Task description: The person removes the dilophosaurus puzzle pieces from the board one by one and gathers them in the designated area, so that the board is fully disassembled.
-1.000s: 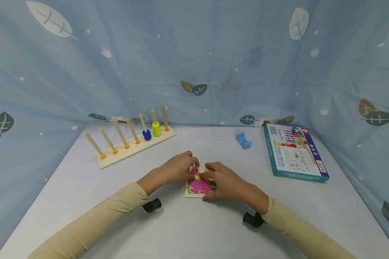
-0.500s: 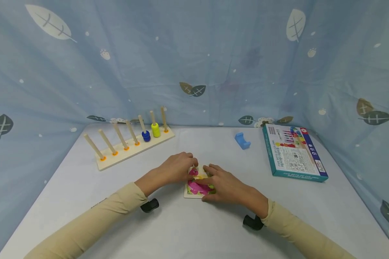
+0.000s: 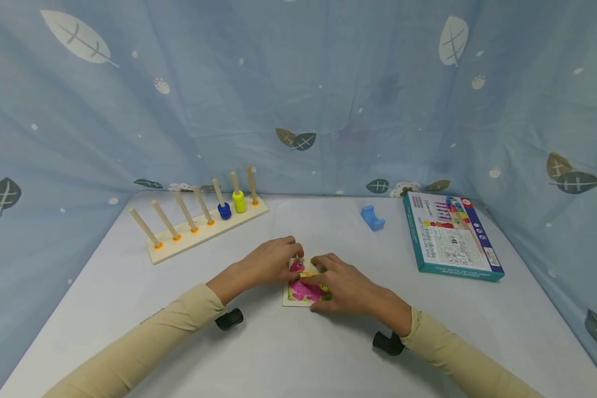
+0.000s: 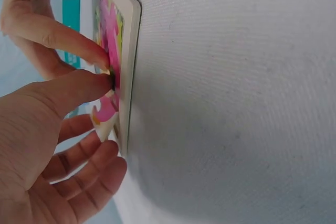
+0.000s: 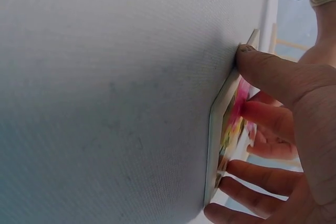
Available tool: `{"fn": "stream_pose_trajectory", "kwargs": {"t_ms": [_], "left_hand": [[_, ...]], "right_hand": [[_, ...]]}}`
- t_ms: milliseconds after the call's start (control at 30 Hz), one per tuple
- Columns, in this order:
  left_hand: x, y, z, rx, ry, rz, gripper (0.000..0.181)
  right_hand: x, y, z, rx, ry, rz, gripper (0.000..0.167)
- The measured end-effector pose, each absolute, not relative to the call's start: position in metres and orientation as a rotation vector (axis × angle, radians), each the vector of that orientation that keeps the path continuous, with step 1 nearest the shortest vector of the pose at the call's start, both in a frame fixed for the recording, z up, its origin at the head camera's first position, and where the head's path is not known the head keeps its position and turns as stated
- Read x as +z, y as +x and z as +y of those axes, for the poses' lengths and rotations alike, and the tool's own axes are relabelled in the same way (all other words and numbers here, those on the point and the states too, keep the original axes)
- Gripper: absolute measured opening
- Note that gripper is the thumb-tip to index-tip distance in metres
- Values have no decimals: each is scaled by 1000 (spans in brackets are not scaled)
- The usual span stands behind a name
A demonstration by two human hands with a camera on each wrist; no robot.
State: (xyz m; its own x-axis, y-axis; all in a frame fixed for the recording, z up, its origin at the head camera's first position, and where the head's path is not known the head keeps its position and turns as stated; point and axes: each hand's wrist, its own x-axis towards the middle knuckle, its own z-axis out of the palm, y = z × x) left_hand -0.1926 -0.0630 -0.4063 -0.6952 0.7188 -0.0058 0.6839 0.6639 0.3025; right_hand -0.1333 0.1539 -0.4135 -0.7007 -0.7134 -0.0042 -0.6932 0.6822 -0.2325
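Observation:
A small wooden jigsaw puzzle board [image 3: 292, 303] with a pink dinosaur picture lies on the table between both hands. At its far left part, my left hand [image 3: 272, 261] pinches a pink puzzle piece [image 4: 106, 107]; in the left wrist view this piece stands tilted up from the board. My right hand [image 3: 349, 286] grips the board from the right, its thumb at the near edge and its outer fingers at the far side. Its index finger [image 5: 270, 118] reaches over the picture and presses near the left thumb. The hands hide part of the picture.
A wooden peg rack [image 3: 206, 229] with blue and yellow beads stands at the back left. A blue curved block [image 3: 372, 218] lies behind the right hand, and a teal-edged box [image 3: 453, 235] at the back right. A patterned curtain [image 3: 298, 94] hangs behind the white table.
My right index finger has shifted left across the picture to near the left thumb, covering more of the pink dinosaur. The left hand has stayed nearly in place at the piece.

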Motion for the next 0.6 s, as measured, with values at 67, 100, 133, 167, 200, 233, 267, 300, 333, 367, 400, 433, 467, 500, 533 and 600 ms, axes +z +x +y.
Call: {"fn": "stream_pose_trajectory", "kwargs": {"t_ms": [67, 100, 133, 167, 200, 233, 267, 300, 333, 367, 400, 433, 467, 500, 533, 600], "left_hand": [[-407, -192, -63, 436, 1166, 2755, 34], [-408, -192, -63, 439, 1163, 2759, 33], [-408, -192, -63, 444, 1159, 2762, 33], [-409, -192, -63, 445, 1156, 2765, 33], [-409, -192, -63, 445, 1153, 2767, 33], [-409, -192, -63, 440, 1149, 2770, 33], [-409, -192, -63, 439, 1144, 2768, 33], [-408, -192, -62, 440, 1144, 2763, 34], [-408, -192, -62, 442, 1147, 2756, 34], [-407, -193, -63, 440, 1154, 2747, 35], [-406, -193, -63, 436, 1157, 2739, 35], [-406, -194, -63, 434, 1162, 2734, 35], [-406, -195, -63, 432, 1169, 2730, 35], [-407, -195, -63, 427, 1176, 2728, 35], [-407, -196, -63, 422, 1184, 2728, 35], [-408, -196, -63, 402, 1189, 2740, 35]], "right_hand": [[-414, -133, 154, -327, -1177, 2798, 58], [-414, -133, 154, -329, -1175, 2800, 58], [-415, -133, 154, -326, -1174, 2802, 58], [-415, -132, 154, -327, -1172, 2803, 58], [-415, -132, 154, -329, -1171, 2804, 58], [-416, -133, 154, -331, -1171, 2805, 58], [-416, -133, 155, -330, -1170, 2806, 58], [-416, -133, 155, -333, -1167, 2806, 58], [-416, -133, 155, -333, -1168, 2805, 58], [-416, -133, 155, -335, -1166, 2803, 58], [-416, -133, 155, -333, -1165, 2803, 58], [-416, -133, 155, -331, -1165, 2803, 58], [-416, -133, 155, -330, -1164, 2803, 58], [-416, -133, 155, -332, -1165, 2802, 58], [-416, -133, 155, -331, -1166, 2802, 58], [-416, -133, 156, -328, -1166, 2807, 58]]}}
